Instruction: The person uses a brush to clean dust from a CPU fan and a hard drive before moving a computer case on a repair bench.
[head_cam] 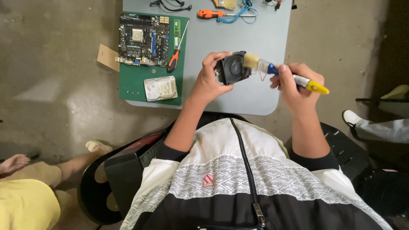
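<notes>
Both hands worked above the grey table [264, 47].
Left hand [208, 81] pinched a black square plastic cooler fan [232, 69]; right hand [294, 81] clasped a yellow-handled bristle brush [272, 70] touching it.

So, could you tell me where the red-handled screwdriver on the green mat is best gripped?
Probably by its red and black handle, from above: the screwdriver lies flat on the green mat beside the motherboard, the handle is its thickest part, and its thin shaft points away.
</notes>
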